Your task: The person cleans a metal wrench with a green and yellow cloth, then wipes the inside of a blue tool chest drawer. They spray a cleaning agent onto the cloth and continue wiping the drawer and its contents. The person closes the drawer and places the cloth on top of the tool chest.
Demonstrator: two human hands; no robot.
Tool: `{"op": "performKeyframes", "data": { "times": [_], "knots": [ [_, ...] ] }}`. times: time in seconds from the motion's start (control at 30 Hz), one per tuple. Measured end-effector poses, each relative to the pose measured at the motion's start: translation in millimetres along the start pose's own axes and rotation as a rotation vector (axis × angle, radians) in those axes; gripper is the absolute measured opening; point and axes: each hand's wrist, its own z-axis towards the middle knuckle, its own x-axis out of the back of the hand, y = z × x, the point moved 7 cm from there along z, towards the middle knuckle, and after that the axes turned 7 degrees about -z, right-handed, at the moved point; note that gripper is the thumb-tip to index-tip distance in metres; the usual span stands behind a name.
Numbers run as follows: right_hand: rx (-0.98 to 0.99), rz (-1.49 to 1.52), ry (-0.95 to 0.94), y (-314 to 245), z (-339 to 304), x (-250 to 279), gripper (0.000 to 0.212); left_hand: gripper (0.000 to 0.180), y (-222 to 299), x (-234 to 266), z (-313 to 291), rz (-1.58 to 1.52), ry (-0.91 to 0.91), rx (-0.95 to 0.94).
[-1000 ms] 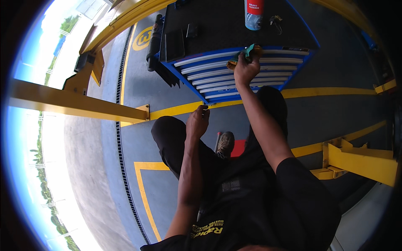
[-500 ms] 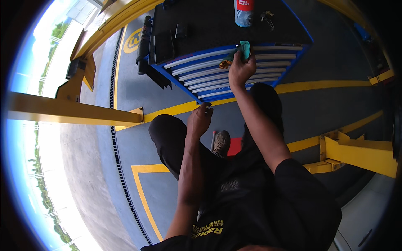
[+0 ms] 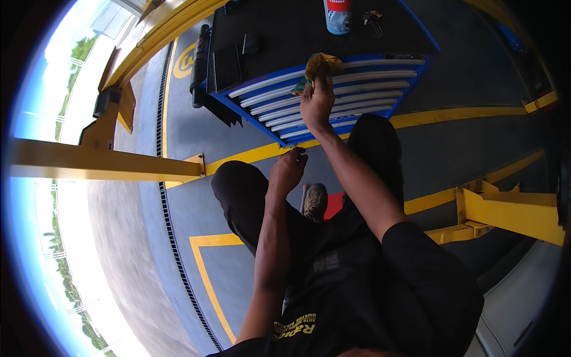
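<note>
My right hand (image 3: 317,107) is raised in front of the tool chest's top edge, its fingers closed on a crumpled rag (image 3: 325,62). The rag shows stained yellow-brown on top and green at its lower left. Lower and to the left, above my left knee, my left hand (image 3: 287,171) is closed with the fingers curled together; whatever may be in them is too small to make out. Ahead stands the blue tool chest (image 3: 425,65) with several pale drawer fronts and a black top. The drawers behind the rag are partly covered by it and my right hand.
On the chest top are a spray can (image 3: 338,21), a small bunch of keys (image 3: 373,22), a dark flat case (image 3: 227,65) and a small black item (image 3: 250,43). A black cylinder (image 3: 201,65) hangs beside the chest. Yellow lift arms (image 3: 107,159) reach in from both sides.
My right hand has moved left with the rag, which has turned so its yellow-brown side shows on top. My left hand has shifted slightly right.
</note>
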Motion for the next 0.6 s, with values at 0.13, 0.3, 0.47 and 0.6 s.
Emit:
{"op": "performKeyframes", "data": {
  "times": [0.13, 0.3, 0.47, 0.6],
  "knots": [
    [-0.025, 0.059, -0.008, -5.3, 11.5, 8.3, 0.028, 0.029, -10.4, 10.0, -10.9, 0.052, 0.013, 0.007],
    [0.085, 0.141, -0.110, -29.7, -5.5, -24.8, 0.028, 0.025, -10.0, 11.9, -4.9, 0.010, 0.019, 0.062],
    [0.086, 0.215, -0.278, -48.6, -26.5, -51.9, 0.030, 0.034, -18.4, 44.2, 40.4, -0.264, 0.142, 0.116],
    [-0.107, 0.134, -0.050, -11.2, -11.5, -8.5, 0.027, 0.045, -12.3, 83.6, 52.7, -0.548, 0.119, 0.196]
  ]
}}
